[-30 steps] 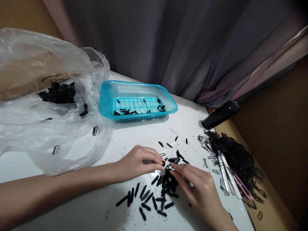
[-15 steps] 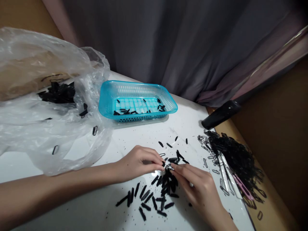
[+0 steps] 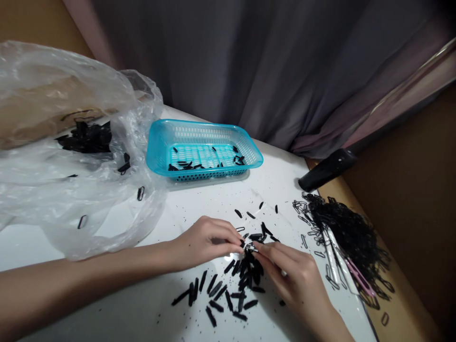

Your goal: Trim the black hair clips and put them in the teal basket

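Fingertips of my left hand [image 3: 210,240] are pinched at a small black piece, just above a pile of short black pieces [image 3: 249,273] on the white table [image 3: 135,304]. Close beside it on the right, my right hand [image 3: 295,270] pinches a small thing with a metallic glint, too small to make out. The two hands' fingertips almost meet. More black pieces lie scattered below and above the fingers, and a thin loop [image 3: 240,229] rests by my left fingertips.
Behind the hands stands a blue basket [image 3: 204,172] with a few black pieces inside. Clear plastic bags [image 3: 117,190] spread at left. At right are a tangled heap of black loops [image 3: 347,232], a pink-handled tool [image 3: 359,277] and a black cylinder [image 3: 327,169]. A grey curtain [image 3: 213,57] hangs behind.
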`<action>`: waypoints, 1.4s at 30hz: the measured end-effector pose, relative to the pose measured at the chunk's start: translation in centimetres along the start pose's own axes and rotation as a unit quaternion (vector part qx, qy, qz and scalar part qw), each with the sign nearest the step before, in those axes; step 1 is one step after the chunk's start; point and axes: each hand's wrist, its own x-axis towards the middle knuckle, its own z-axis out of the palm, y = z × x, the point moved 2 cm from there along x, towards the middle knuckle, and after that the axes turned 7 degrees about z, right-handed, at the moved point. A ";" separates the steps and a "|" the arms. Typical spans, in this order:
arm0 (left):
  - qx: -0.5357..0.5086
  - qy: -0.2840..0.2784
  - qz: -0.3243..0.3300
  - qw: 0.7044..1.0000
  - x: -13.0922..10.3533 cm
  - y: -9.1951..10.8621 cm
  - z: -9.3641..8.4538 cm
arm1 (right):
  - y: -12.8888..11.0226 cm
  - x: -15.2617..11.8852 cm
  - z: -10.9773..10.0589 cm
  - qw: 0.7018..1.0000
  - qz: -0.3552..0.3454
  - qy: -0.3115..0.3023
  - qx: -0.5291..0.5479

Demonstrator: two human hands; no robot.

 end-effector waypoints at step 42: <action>-0.070 0.012 -0.083 0.994 0.5 0.2 -0.1 | 0.0 0.3 -0.1 0.997 0.027 0.030 0.061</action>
